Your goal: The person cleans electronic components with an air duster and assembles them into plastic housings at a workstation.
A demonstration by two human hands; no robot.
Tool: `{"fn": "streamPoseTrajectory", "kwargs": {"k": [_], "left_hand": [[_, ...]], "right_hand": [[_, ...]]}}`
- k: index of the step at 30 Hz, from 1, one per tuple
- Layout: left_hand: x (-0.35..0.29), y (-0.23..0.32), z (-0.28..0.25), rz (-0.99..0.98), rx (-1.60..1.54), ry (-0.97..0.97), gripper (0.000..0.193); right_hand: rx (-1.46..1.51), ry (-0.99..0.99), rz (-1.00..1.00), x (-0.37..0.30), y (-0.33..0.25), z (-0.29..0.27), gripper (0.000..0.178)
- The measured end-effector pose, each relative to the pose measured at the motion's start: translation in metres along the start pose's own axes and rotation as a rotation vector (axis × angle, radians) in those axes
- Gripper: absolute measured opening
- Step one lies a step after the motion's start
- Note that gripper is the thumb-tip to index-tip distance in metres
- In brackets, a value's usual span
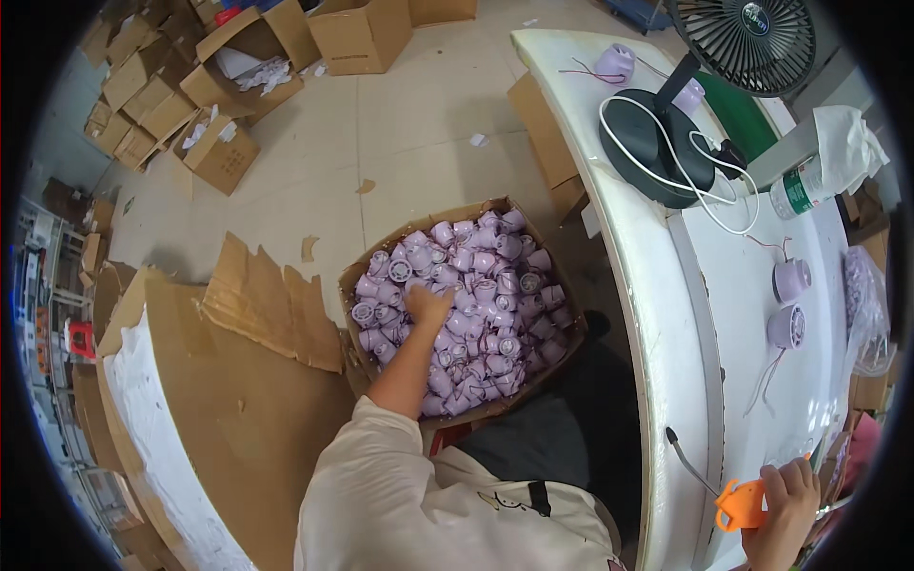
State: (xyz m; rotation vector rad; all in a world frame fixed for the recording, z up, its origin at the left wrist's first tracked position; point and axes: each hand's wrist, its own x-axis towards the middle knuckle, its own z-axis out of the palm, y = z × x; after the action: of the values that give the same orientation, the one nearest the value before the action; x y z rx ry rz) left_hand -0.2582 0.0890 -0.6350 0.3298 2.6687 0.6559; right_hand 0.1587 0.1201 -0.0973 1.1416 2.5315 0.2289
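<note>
A cardboard box [509, 204] on the floor is heaped with small lilac plastic housings [481, 285], round and cup-like. My left hand [428, 303] reaches down into the pile at its left-middle part. Its fingers are curled among the housings, and what they grip is hidden. Far to the right, at the workbench, my right hand [790, 500] is wrapped around an orange tool [743, 504]. A thin metal rod with a black tip sticks out from that tool over the white bench top. Two lilac housings with thin wires, one upper [792, 280] and one lower [786, 327], rest on the bench beyond it.
A black fan [657, 157] with a white cable stands on the bench [624, 243], near a plastic bottle [795, 188]. A large cardboard box [257, 409] with a torn flap is close on my left. More cartons [360, 36] lie at the back.
</note>
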Motion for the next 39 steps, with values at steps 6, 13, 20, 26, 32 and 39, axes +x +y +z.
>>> {"fn": "streamPoseTrajectory", "kwargs": {"k": [6,13,20,26,32,39], "left_hand": [[0.002,-0.020,0.040,-0.195,0.117,-0.090,0.107],[-0.016,-0.026,0.033,0.061,0.195,-0.012,0.063],[-0.047,-0.009,-0.032,0.459,0.062,-0.085,0.067],[-0.139,0.100,-0.138,1.013,-0.275,0.005,0.053],[-0.167,0.155,-0.167,1.146,-0.583,-0.275,0.058],[-0.178,0.151,-0.135,-0.050,-1.691,-1.598,0.055]], "right_hand": [[0.058,-0.040,0.009,0.015,-0.010,-0.010,0.035],[0.066,-0.077,-0.010,0.021,-0.014,-0.019,0.035],[-0.047,-0.009,-0.069,0.034,-0.029,-0.049,0.035],[-0.100,0.255,-0.299,0.073,-0.065,-0.047,0.005],[0.042,-0.091,-0.301,0.072,-0.043,-0.066,0.009],[0.008,0.040,-0.186,0.060,-0.037,-0.050,0.008]]}}
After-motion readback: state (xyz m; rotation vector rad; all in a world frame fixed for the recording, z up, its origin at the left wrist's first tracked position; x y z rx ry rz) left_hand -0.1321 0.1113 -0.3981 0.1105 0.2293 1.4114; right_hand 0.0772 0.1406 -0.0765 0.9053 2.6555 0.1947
